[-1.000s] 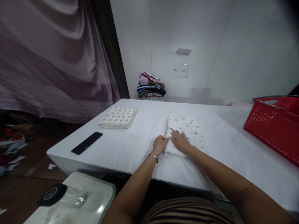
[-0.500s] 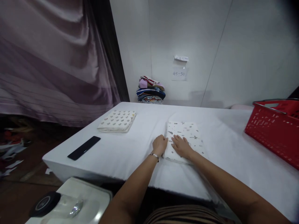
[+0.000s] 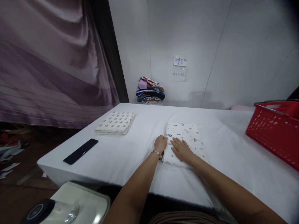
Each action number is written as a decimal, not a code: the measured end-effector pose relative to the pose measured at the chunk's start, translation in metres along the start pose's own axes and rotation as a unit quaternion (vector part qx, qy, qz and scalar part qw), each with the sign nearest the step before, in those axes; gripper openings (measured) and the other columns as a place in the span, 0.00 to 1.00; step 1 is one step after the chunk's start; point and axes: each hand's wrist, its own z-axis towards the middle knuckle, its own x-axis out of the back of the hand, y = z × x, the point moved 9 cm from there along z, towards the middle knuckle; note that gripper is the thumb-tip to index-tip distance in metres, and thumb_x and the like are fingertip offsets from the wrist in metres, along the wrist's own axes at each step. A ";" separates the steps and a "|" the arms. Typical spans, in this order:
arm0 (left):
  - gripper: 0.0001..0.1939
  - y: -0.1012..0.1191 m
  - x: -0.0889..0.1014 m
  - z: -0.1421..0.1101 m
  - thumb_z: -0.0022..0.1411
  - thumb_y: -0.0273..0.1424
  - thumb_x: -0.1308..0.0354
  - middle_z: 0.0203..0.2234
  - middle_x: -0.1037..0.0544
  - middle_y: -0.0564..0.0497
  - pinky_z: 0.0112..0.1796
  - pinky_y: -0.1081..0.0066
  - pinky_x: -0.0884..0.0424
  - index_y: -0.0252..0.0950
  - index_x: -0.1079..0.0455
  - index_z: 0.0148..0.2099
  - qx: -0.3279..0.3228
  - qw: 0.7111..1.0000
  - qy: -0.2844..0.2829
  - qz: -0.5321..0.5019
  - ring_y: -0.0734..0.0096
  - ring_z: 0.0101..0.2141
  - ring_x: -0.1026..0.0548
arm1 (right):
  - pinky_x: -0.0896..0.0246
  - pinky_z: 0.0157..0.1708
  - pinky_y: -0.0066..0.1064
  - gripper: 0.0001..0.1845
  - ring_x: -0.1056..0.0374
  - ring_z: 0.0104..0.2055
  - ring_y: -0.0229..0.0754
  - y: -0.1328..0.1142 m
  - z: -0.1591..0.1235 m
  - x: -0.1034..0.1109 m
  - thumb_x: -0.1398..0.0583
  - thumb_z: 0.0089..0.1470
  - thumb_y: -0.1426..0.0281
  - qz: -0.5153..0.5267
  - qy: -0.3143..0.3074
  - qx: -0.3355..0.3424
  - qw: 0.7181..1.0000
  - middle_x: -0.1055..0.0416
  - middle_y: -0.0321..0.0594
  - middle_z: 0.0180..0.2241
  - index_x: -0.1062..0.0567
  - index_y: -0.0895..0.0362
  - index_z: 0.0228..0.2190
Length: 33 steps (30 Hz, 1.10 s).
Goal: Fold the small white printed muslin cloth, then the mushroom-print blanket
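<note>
A folded white cloth with small grey prints lies on the white table in front of me. My right hand rests flat on its near half, fingers stretched out. My left hand, with a bracelet at the wrist, sits curled against the cloth's left edge; what its fingers hold, if anything, is hidden. A second folded cloth with a heart print lies apart at the far left of the table.
A black phone lies near the table's left corner. A red plastic basket stands at the right. A pile of coloured fabrics sits by the wall. A purple curtain hangs at left. A pale case is below.
Both hands have slid slightly toward me along the cloth. The view has tilted a little, otherwise nothing moved.
</note>
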 end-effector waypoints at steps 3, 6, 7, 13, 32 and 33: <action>0.13 -0.003 -0.001 0.001 0.61 0.37 0.52 0.36 0.21 0.46 0.32 0.70 0.36 0.37 0.30 0.35 0.010 1.000 -0.004 0.000 0.64 0.37 0.25 | 0.67 0.61 0.47 0.29 0.61 0.66 0.47 -0.001 -0.001 0.000 0.57 0.61 0.61 -0.007 -0.006 0.005 1.000 0.56 0.44 0.65 0.44 0.57 0.61; 0.15 0.003 0.001 0.005 0.61 0.41 0.51 0.35 0.21 0.45 0.33 0.69 0.36 0.36 0.29 0.35 0.003 1.000 -0.002 0.003 0.62 0.38 0.24 | 0.67 0.61 0.49 0.29 0.62 0.66 0.48 -0.002 -0.002 -0.002 0.59 0.62 0.62 -0.030 0.007 0.007 0.999 0.58 0.45 0.65 0.46 0.59 0.62; 0.17 0.006 0.001 0.007 0.60 0.43 0.51 0.35 0.21 0.44 0.34 0.69 0.36 0.36 0.29 0.35 -0.003 1.000 0.000 0.005 0.62 0.38 0.25 | 0.67 0.61 0.49 0.29 0.63 0.66 0.49 -0.002 -0.002 -0.003 0.59 0.62 0.62 -0.036 0.011 0.008 0.999 0.58 0.46 0.65 0.46 0.59 0.62; 0.17 0.016 -0.002 0.023 0.60 0.43 0.51 0.38 0.22 0.43 0.37 0.69 0.36 0.36 0.29 0.37 -0.021 0.999 0.011 0.023 0.61 0.41 0.25 | 0.69 0.61 0.50 0.30 0.64 0.67 0.49 -0.006 -0.002 -0.006 0.60 0.62 0.62 -0.034 0.010 0.008 0.999 0.59 0.46 0.65 0.47 0.60 0.62; 0.19 0.032 -0.010 0.063 0.60 0.46 0.50 0.42 0.23 0.42 0.40 0.68 0.35 0.36 0.31 0.40 -0.023 0.999 0.000 0.048 0.60 0.45 0.27 | 0.63 0.60 0.51 0.28 0.58 0.65 0.51 0.088 0.000 0.005 0.57 0.61 0.61 -0.123 0.077 -0.094 0.985 0.53 0.47 0.64 0.42 0.58 0.60; 0.18 0.032 -0.010 0.067 0.60 0.45 0.51 0.42 0.23 0.43 0.39 0.69 0.35 0.36 0.31 0.39 -0.017 0.999 0.001 0.048 0.61 0.44 0.27 | 0.63 0.60 0.51 0.28 0.58 0.65 0.51 0.087 -0.001 0.005 0.57 0.61 0.61 -0.122 0.081 -0.091 0.985 0.53 0.47 0.64 0.42 0.58 0.60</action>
